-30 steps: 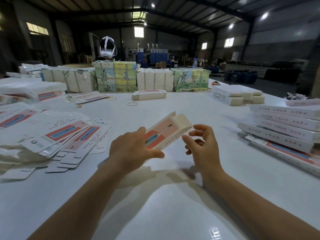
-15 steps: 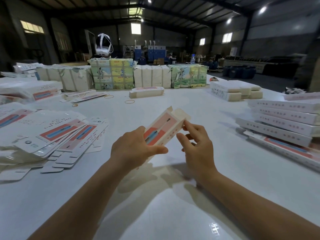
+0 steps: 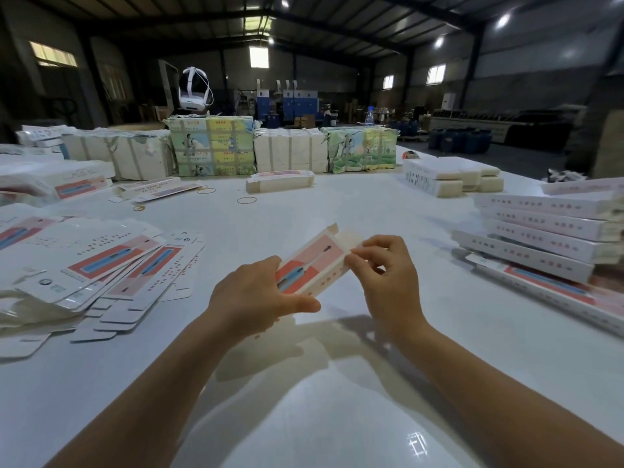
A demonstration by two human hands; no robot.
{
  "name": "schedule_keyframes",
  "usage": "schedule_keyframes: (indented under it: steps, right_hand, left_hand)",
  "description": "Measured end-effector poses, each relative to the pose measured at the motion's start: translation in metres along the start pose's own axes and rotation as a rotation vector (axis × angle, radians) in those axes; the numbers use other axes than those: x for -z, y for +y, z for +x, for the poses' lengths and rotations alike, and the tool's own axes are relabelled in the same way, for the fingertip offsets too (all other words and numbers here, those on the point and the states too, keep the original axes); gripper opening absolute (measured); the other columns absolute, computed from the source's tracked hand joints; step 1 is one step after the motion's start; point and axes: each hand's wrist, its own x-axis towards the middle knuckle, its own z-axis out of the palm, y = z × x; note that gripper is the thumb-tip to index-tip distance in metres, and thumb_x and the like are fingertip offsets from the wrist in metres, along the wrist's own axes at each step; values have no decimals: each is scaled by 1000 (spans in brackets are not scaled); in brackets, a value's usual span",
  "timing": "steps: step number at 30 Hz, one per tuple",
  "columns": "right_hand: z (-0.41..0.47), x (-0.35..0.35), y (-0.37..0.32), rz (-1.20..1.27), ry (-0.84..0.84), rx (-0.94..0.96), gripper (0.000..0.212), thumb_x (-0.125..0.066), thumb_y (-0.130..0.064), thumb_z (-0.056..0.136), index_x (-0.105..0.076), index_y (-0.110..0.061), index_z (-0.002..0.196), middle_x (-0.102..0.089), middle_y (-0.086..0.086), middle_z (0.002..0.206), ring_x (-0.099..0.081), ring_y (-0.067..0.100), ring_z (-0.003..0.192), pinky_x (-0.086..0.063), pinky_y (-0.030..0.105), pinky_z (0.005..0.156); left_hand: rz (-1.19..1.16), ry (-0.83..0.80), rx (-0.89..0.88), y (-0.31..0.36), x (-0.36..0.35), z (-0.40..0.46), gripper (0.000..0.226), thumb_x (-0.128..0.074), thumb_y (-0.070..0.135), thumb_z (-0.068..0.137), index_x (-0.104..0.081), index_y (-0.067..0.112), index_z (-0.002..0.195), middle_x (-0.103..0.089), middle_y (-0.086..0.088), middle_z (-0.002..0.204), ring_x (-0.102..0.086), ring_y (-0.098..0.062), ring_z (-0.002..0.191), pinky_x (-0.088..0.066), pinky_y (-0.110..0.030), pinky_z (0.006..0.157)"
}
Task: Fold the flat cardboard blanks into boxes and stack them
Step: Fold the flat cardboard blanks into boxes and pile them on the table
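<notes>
A narrow white box with a pink and blue print [image 3: 314, 261] is held above the white table [image 3: 337, 400], partly folded, its far end open with flaps standing up. My left hand [image 3: 256, 295] grips its near end, thumb along the side. My right hand [image 3: 388, 278] pinches the far end flap with thumb and fingertips. Flat printed blanks [image 3: 101, 261] lie fanned out in a heap at the left. Finished boxes [image 3: 547, 238] are stacked at the right.
Wrapped bundles [image 3: 212, 146] line the table's far edge, with a white headset [image 3: 193, 87] on top. One folded box [image 3: 280, 182] and loose rubber bands [image 3: 247, 199] lie mid-table. Cream boxes [image 3: 449, 175] sit at the back right.
My right hand has come in from beside the box and now pinches its far end flap. The left hand keeps its grip on the near end.
</notes>
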Motion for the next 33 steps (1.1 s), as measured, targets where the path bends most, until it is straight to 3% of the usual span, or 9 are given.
schedule_keyframes:
  steps: [8, 12, 16, 20, 23, 25, 27, 30, 33]
  right_hand:
    - [7, 7, 1, -86, -351, -136, 66, -54, -5, 93, -24, -31, 146, -50, -4, 102, -59, 15, 97, -53, 21, 79]
    - [5, 3, 4, -20, -224, -194, 36, -59, -3, 86, -64, -20, 117, -59, -1, 97, -56, 9, 77, -47, 23, 69]
    - [3, 1, 3, 100, -202, -242, 33, -56, 1, 87, -68, -30, 86, -66, 6, 93, -56, -2, 57, -44, 13, 53]
    - [4, 2, 4, 93, -222, -259, 29, -55, -2, 89, -68, -27, 88, -64, 5, 94, -58, 7, 70, -45, 12, 56]
    - [7, 3, 2, -72, -152, -181, 24, -62, -11, 86, -64, -23, 107, -49, -2, 108, -55, 14, 101, -49, 10, 70]
    - [11, 6, 6, -216, -112, -187, 60, -70, -20, 83, -43, -26, 136, -36, -4, 125, -43, 13, 117, -45, 16, 89]
    - [15, 7, 8, 59, -157, -450, 85, -74, -17, 80, -22, -32, 145, -43, -1, 130, -49, 18, 116, -46, 35, 97]
    - [16, 5, 7, 602, -254, -744, 50, -65, 2, 81, -47, -7, 127, -69, 13, 100, -70, 28, 83, -58, 37, 72]
    - [11, 2, 9, 475, -237, -544, 21, -62, 1, 85, -62, -5, 105, -72, 13, 90, -72, 28, 81, -58, 30, 66]
  left_hand:
    - [350, -2, -61, 3, 0, -4, 60, -62, 76, 64, -40, 34, 102, -57, 14, 100, -57, -6, 68, -55, -26, 67]
    - [415, 3, -48, 5, -2, -2, 67, -58, 79, 65, -44, 30, 109, -59, 11, 100, -59, -7, 74, -55, -29, 71]
    - [388, 17, -43, 6, -6, -1, 64, -57, 80, 65, -43, 31, 103, -58, 11, 98, -58, -7, 74, -55, -31, 72]
    - [373, 25, -45, 6, -9, -1, 63, -54, 81, 64, -41, 31, 101, -56, 12, 93, -56, -6, 71, -55, -29, 69]
    - [336, 26, -59, 4, -9, -1, 60, -52, 81, 66, -40, 32, 98, -51, 16, 87, -55, -6, 66, -52, -23, 63]
    - [290, 26, -61, 2, -8, 0, 55, -54, 78, 69, -41, 33, 97, -52, 16, 87, -57, -6, 67, -53, -24, 63]
    - [269, 18, -54, 2, -8, 0, 53, -55, 77, 69, -42, 33, 95, -54, 15, 87, -57, -6, 68, -54, -27, 66]
    - [301, 9, -48, 3, -9, 1, 54, -51, 79, 66, -41, 33, 93, -52, 16, 84, -56, -6, 69, -52, -26, 64]
    - [325, 14, -41, 4, -11, 2, 51, -52, 76, 71, -41, 32, 93, -50, 15, 81, -54, -6, 69, -48, -24, 60]
